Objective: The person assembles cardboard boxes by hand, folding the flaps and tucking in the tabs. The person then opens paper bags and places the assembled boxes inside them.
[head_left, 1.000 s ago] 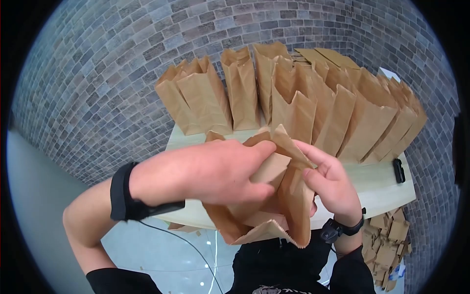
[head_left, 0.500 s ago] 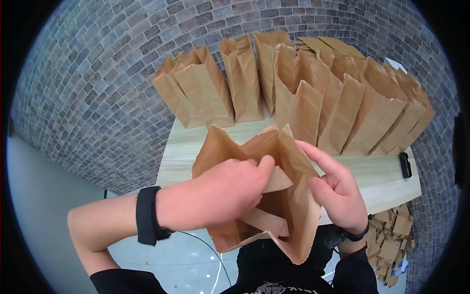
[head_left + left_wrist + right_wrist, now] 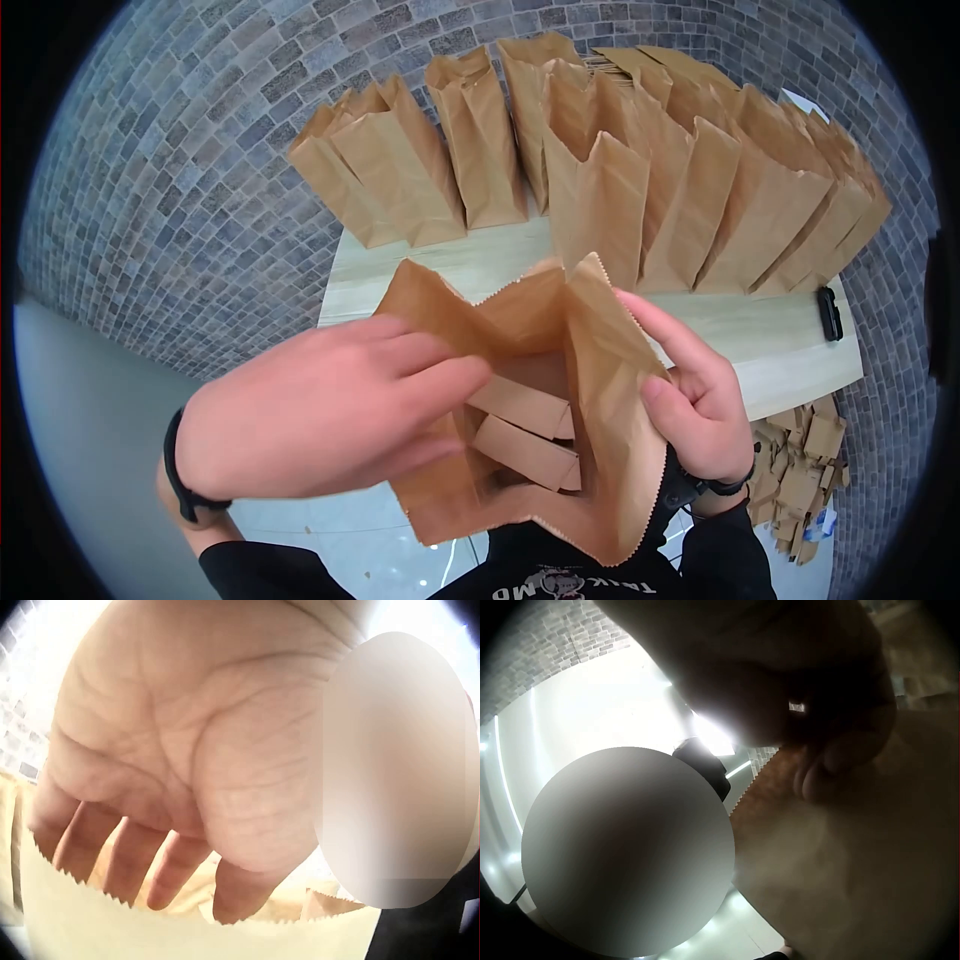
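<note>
An opened brown paper bag (image 3: 620, 400) with a zigzag rim is held over the table's near edge in the head view. Two small cardboard boxes (image 3: 525, 452) lie inside, side by side. The right hand (image 3: 700, 405) grips the bag's right wall between thumb and fingers. Over the left rim is the left hand (image 3: 340, 410), its fingers loosely extended and holding nothing. In the left wrist view the left hand (image 3: 187, 750) hangs with spread fingers behind the bag's rim (image 3: 150, 922). The right wrist view shows the right hand (image 3: 810, 697) dark against the bag (image 3: 840, 862).
Several upright open paper bags (image 3: 600, 210) stand along the back of the pale table (image 3: 440, 270). Flat folded bags (image 3: 670, 65) lie behind them. A black object (image 3: 829, 314) rests at the table's right edge. Cardboard pieces (image 3: 800, 480) are heaped below on the right.
The left hand has let go of a small box inside the bag and moved out to the left. Two boxes now show in the bag. The right hand keeps its grip.
</note>
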Action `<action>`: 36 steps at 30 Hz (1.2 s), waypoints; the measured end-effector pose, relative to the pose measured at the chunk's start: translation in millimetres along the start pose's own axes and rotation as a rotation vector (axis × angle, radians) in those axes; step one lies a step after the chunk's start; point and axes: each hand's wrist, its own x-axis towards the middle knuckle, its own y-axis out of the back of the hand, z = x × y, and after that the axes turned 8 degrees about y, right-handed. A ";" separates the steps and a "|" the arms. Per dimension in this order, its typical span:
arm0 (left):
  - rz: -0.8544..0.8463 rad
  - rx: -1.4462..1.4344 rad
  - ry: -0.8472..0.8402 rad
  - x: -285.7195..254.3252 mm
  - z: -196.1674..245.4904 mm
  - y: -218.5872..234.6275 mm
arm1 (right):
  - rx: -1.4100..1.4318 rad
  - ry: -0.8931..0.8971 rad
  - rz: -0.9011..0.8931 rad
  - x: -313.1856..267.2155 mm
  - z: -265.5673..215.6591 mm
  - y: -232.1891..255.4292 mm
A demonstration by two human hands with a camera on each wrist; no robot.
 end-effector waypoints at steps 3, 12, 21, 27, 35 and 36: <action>0.140 -0.152 -0.191 -21.3 -5.4 -17.6 | 0.017 0.003 0.031 -0.3 1.0 3.4; 0.294 0.075 -0.255 -40.0 11.4 -69.9 | 0.054 -0.030 0.035 16.9 3.0 -11.1; 0.569 0.053 0.198 -66.5 -53.5 -58.6 | 0.073 -0.082 -0.180 94.2 -4.6 -61.3; 0.651 0.035 0.324 -85.6 -92.7 -68.0 | -0.062 -0.069 -0.314 209.2 20.4 -123.3; 0.613 -0.048 0.476 -91.0 -162.6 -64.6 | -0.226 -0.111 -0.180 299.2 50.6 -148.0; 0.659 -0.062 0.420 -90.9 -164.9 -65.9 | -0.295 -0.095 -0.160 298.1 44.4 -143.2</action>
